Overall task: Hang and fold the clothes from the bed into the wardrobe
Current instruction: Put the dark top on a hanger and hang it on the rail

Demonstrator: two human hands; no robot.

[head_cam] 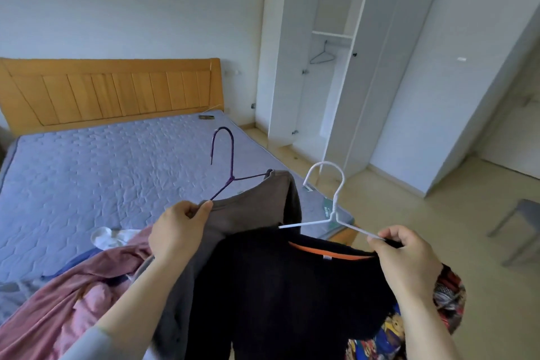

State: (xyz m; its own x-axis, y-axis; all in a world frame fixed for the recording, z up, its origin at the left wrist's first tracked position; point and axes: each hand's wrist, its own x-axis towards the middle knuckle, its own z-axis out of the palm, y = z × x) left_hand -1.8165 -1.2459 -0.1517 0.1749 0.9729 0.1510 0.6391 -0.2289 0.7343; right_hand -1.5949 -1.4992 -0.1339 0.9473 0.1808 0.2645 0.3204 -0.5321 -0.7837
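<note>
Left hand [178, 231] pinches the purple hanger [223, 166] carrying a grey top [248, 213]; right hand [406, 257] grips the white hanger [333, 207] bearing a black top [286, 295].

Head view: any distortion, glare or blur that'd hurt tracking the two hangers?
Head view: strong wide-angle bending, so the wardrobe leans and the headboard bows; light is soft and even, with no glare or hard shadows; the purple hanger and white hanger read sharp; the black top is so dark that its folds barely show; the frame edges look slightly soft.
</note>
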